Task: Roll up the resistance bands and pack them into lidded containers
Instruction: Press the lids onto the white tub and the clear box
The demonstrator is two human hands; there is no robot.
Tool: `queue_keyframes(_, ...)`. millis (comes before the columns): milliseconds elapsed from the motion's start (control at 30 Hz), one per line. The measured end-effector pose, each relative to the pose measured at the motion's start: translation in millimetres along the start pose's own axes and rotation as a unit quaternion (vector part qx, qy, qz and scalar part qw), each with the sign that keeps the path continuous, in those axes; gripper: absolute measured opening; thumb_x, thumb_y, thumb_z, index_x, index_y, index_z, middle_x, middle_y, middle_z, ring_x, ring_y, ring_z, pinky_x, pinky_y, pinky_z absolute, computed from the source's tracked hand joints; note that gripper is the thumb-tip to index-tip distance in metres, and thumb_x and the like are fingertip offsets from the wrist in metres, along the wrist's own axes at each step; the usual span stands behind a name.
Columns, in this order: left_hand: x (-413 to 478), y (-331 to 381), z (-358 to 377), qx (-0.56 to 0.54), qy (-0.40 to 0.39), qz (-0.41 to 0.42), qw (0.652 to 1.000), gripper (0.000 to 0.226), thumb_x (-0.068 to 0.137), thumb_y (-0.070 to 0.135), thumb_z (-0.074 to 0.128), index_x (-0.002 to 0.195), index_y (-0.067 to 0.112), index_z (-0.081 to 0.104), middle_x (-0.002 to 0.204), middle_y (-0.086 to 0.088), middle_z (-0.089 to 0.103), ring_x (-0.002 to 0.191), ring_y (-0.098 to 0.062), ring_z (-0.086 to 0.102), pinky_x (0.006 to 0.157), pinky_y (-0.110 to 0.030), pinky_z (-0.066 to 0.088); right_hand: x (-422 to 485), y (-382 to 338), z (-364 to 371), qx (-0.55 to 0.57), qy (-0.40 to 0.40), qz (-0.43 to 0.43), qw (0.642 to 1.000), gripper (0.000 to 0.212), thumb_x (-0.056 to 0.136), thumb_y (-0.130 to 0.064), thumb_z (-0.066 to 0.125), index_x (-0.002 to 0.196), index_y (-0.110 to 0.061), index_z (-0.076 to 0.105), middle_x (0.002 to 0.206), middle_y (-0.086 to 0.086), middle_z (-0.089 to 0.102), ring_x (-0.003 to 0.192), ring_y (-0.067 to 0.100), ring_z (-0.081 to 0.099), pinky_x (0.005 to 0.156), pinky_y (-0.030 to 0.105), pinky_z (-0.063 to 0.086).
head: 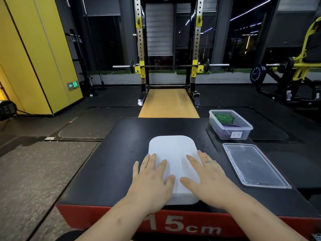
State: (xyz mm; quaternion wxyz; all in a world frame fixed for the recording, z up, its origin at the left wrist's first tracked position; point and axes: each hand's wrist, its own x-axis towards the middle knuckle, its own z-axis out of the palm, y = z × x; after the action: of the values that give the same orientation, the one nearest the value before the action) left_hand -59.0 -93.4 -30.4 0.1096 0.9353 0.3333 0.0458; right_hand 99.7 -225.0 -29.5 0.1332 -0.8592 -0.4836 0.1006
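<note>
Resting on the white rounded-rectangular plastic lidded container (172, 148), left hand (152, 183) and right hand (208, 178) lie flat, fingers straight, gripping nothing

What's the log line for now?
left hand, right hand: flat on white rounded lid | clear plastic tub: open, holds green rolled band, purple band | clear flat lid: on black platform

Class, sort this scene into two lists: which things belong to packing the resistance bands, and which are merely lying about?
Job in hand: white container, with the left hand and right hand flat on it; clear container holding the green band and purple band; loose clear lid.

Lying about: squat rack; barbell; blue weight plate; exit sign.
</note>
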Motion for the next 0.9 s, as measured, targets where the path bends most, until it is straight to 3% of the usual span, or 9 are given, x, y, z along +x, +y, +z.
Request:
queue_keyframes(100, -9, -8, 5, 0.011, -0.017, 0.008, 1.0, 0.063, 0.103, 0.059, 0.013, 0.161, 0.039, 0.0, 0.17, 0.004, -0.018, 0.152, -0.011, -0.027, 0.123, -0.05, -0.019, -6, 8, 8, -0.005, -0.031, -0.018, 0.999, 0.08, 0.093, -0.077, 0.028, 0.161, -0.048, -0.001, 0.169, -0.012, -0.025, 0.152, 0.003, -0.03, 0.127, 0.038, -0.012)
queue_keyframes(267, 3, -19, 4, 0.021, -0.012, 0.01, 1.0, 0.062, 0.103, 0.059, 0.011, 0.161, 0.041, -0.002, 0.17, 0.007, -0.018, 0.152, -0.009, -0.027, 0.123, -0.052, -0.018, 9, -3, 14, -0.002, -0.016, -0.015, 1.0, 0.09, 0.083, -0.084, 0.018, 0.162, -0.045, 0.0, 0.17, -0.008, -0.022, 0.153, 0.005, -0.029, 0.128, 0.041, -0.011)
queue_keyframes(900, 109, -149, -20, -0.003, -0.003, -0.032, 0.999, 0.058, 0.104, 0.057, 0.021, 0.16, 0.045, 0.011, 0.171, 0.01, -0.007, 0.154, -0.005, -0.017, 0.124, -0.054, -0.011, 149, -96, 30, 0.009, -0.033, -0.029, 0.999, 0.082, 0.095, -0.075, 0.027, 0.164, -0.037, 0.003, 0.172, -0.001, -0.018, 0.156, 0.015, -0.023, 0.129, 0.045, -0.007)
